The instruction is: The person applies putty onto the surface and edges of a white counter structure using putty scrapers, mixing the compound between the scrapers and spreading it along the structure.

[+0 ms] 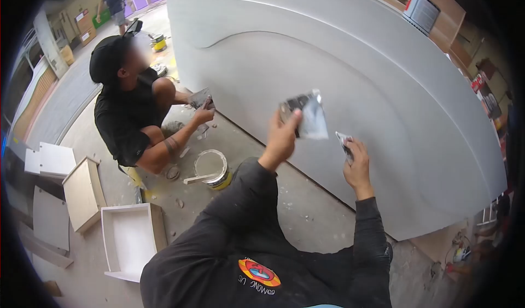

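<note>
"What does the person's left hand (281,138) hold?"
"It grips a flat plate (314,121), dark by the fingers and whitish beyond, raised before the big grey panel (246,78)."
"And the right hand (358,166)?"
"Its fingers pinch a small scraper (344,139) near the panel; whether the blade touches, one can't tell."
"Anything beside them?"
"An open can (220,184) on the floor, a stick (199,179) lying across it, near a squatting co-worker (123,111)."
</note>
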The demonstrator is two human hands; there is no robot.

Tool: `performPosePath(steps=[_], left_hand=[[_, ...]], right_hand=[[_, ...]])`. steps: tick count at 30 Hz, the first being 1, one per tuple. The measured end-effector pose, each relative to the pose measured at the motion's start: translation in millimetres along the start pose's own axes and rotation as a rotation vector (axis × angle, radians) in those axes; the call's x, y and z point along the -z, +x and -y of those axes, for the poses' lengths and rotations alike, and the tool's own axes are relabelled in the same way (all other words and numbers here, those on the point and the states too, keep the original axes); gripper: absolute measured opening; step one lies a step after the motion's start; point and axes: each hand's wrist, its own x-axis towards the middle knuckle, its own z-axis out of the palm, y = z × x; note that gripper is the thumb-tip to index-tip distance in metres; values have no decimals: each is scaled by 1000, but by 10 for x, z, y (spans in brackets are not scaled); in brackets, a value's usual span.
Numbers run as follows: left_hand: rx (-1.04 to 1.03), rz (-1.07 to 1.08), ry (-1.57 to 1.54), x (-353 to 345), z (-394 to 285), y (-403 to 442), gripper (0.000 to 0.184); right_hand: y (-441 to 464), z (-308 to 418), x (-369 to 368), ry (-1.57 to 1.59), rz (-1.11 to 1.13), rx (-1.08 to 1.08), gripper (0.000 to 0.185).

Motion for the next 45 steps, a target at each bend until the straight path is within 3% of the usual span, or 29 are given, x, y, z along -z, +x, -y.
performPosePath(steps=[3, 5, 6, 10, 15, 18, 21, 22, 23, 26, 27, 29, 30, 32, 35, 38, 42, 43, 45], left_hand=[[-412, -103, 505, 60, -102, 548, 22], [-564, -122, 627, 23, -273, 910, 21], [-515, -160, 722, 138, -240, 1196, 21], [-651, -250, 911, 85, -375, 1722, 21], [-790, -256, 1038, 32, -371, 2028, 20], [-703, -236, 1241, 3, -342, 2116, 25], [-791, -200, 1212, -77, -219, 2153, 30], [-664, -209, 1260, -122, -187, 2161, 35], [-663, -215, 1264, -165, -132, 2157, 35], [-895, -290, 1277, -249, 191, 2176, 41], [-1119, -312, 1221, -257, 375, 2233, 42], [-1142, -276, 1215, -379, 494, 2057, 41], [-1140, -277, 1220, -366, 426, 1970, 41], [-814, -44, 1259, -254, 199, 1826, 45], [-679, -220, 1317, 11, -177, 2040, 41], [-740, -301, 1283, 102, -253, 2283, 41], [-682, -306, 1289, -292, 21, 2143, 44], [-905, -280, 1239, -332, 185, 2119, 46], [-1123, -217, 1191, -408, 401, 2001, 47]], right_hand=[[-575, -277, 155, 85, 80, -188, 53], [-972, -353, 275, 112, 97, -295, 52], [-1141, -362, 312, 116, 80, -350, 51], [-1423, -333, 395, 166, 99, -501, 48], [-1527, -281, 483, 125, 95, -445, 48], [-1595, -299, 554, 129, 107, -454, 49], [-1665, -321, 615, 135, 112, -476, 49], [-1675, -331, 620, 132, 105, -474, 49], [-1683, -335, 631, 135, 110, -471, 49], [-1693, -298, 642, 133, 114, -459, 49], [-1698, -313, 631, 122, 119, -437, 49], [-1697, -324, 619, 112, 133, -417, 49], [-1652, -321, 599, 131, 123, -432, 50], [-1595, -294, 570, 155, 115, -443, 50], [-1490, -259, 582, 156, 100, -433, 51], [-1475, -208, 610, 161, 115, -458, 52], [-1506, -244, 607, 129, 123, -444, 51], [-1505, -239, 604, 136, 128, -439, 51], [-1490, -268, 578, 140, 134, -428, 51]])
